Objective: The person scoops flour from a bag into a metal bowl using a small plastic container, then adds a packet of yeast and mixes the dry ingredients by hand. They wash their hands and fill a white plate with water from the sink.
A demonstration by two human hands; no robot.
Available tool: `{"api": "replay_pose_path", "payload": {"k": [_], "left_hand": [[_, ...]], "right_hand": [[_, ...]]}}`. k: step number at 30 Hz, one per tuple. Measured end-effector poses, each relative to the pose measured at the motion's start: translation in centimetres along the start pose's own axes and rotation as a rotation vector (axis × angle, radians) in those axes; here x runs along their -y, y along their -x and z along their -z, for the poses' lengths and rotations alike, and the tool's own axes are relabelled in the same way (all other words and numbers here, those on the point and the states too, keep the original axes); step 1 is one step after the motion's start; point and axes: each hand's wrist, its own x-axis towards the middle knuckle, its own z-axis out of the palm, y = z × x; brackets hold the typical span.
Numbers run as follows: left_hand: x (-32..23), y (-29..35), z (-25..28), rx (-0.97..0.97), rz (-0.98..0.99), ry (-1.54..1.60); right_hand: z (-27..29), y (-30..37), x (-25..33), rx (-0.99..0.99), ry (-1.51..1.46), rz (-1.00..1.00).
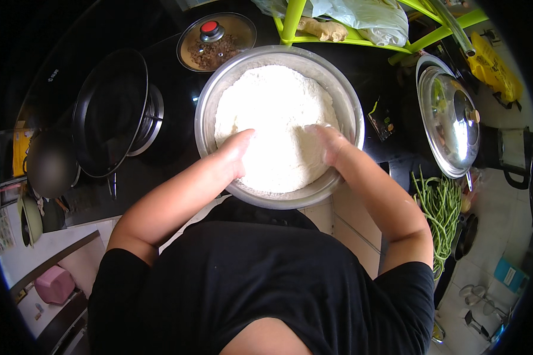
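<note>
Fingers of left hand (238, 155) and right hand (331, 145) are buried in loose white powder (278, 106); apart or together, I cannot tell. Round silver metal bowl (349, 105) presumably contains spills.

The person wears a black T-shirt (266, 272), softly creased across its front, with a rounded neckline (265, 318) at the near edge, its short left sleeve (118, 284) and right sleeve (405, 296) ending above the elbows (the left forearm (172, 198) and right forearm (379, 183) are uncovered), and both left hand (238, 152) and right hand (329, 144) bare.
</note>
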Motion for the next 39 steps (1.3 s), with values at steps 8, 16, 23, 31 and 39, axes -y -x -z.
{"api": "replay_pose_path", "payload": {"k": [8,16,23,31,39], "left_hand": [[1.1,-4.8,0.7,0.129,0.006,0.076],[-3.5,-2.7,-1.5,-0.040,-0.237,-0.099],[-4.2,-3.5,-1.2,-0.176,-0.515,-0.250],[-2.5,-5.1,-0.8,-0.065,-0.197,-0.246],[-3.9,-5.2,0.0,-0.123,-0.619,-0.487]], "right_hand": [[-5.3,0.8,-1.0,0.052,0.102,0.097],[-3.5,-2.1,3.4,-0.129,0.407,0.543],[-0.4,-6.6,4.5,-0.295,0.292,0.636],[-5.0,-2.5,1.4,-0.004,0.164,0.314],[-5.3,-0.9,3.6,-0.102,0.670,0.609]]}}
